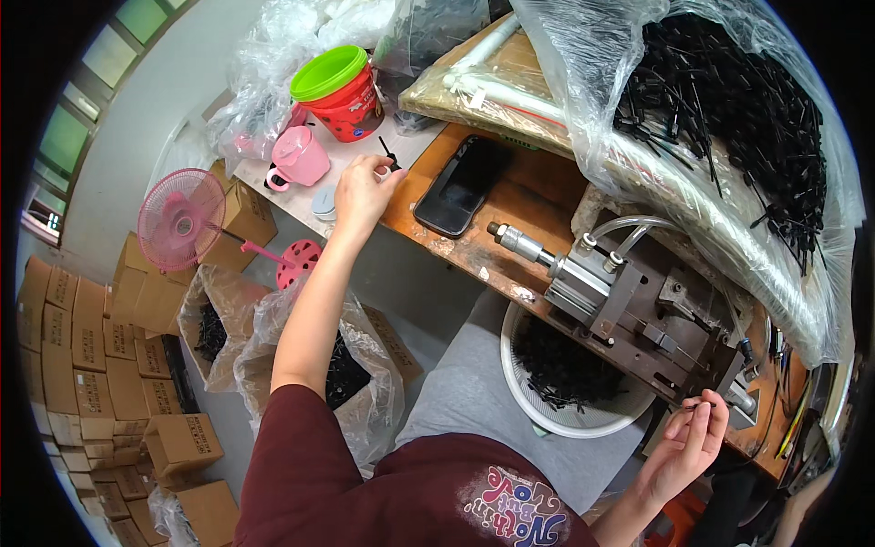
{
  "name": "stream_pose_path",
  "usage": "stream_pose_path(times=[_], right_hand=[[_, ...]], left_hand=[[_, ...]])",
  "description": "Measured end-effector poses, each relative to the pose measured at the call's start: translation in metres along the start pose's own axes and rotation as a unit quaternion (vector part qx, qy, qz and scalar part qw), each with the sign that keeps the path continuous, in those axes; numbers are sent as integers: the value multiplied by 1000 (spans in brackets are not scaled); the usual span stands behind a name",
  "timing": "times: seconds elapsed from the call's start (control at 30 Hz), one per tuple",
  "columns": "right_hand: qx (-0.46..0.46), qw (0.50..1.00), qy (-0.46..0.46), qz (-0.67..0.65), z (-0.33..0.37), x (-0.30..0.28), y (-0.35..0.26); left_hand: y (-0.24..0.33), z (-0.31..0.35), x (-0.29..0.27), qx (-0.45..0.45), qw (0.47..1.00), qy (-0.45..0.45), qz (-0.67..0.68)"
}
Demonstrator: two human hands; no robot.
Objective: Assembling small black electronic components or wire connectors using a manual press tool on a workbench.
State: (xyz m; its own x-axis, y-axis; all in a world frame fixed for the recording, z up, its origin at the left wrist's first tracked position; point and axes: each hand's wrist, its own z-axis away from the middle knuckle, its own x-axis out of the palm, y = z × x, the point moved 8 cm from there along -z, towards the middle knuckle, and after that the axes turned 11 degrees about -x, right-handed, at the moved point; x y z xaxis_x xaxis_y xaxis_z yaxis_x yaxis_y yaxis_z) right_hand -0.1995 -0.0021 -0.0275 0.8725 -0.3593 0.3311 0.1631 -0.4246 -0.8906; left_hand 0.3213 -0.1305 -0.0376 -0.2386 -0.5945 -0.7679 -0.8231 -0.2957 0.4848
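Observation:
My left hand (363, 190) reaches out to the white tabletop edge and pinches a small black plastic part (390, 162) near a pink cup (299, 157). My right hand (690, 444) is low at the right, fingers curled, pinching a thin black piece (690, 407) next to the metal press fixture (638, 314). A white basket (547, 412) of black parts sits on my lap below the fixture. A black phone (461, 184) lies on the wooden bench between my hands.
A large clear bag of black plastic parts (729, 109) fills the upper right. A red tub with a green lid (339, 91) stands at the back. On the floor to the left are a pink fan (180, 219), bags of black parts (351, 369) and stacked cardboard boxes (91, 365).

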Motion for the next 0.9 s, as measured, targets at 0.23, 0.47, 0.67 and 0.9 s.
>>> stream_pose_path(times=[0.23, 0.47, 0.67, 0.9], right_hand=[[24, 1000, -10, -17, 5, 11, 6], [59, 998, -25, -24, 12, 20, 13], [98, 993, -66, -11, 18, 40, 20], [181, 969, -154, -65, 21, 69, 30]], left_hand=[[-12, 6, 11, 22, 1000, 19, -3], [1, 30, -40, -21, 981, -8, 191], [114, 102, -78, 60, 872, -170, 455], [208, 174, -46, 218, 746, -405, 481]])
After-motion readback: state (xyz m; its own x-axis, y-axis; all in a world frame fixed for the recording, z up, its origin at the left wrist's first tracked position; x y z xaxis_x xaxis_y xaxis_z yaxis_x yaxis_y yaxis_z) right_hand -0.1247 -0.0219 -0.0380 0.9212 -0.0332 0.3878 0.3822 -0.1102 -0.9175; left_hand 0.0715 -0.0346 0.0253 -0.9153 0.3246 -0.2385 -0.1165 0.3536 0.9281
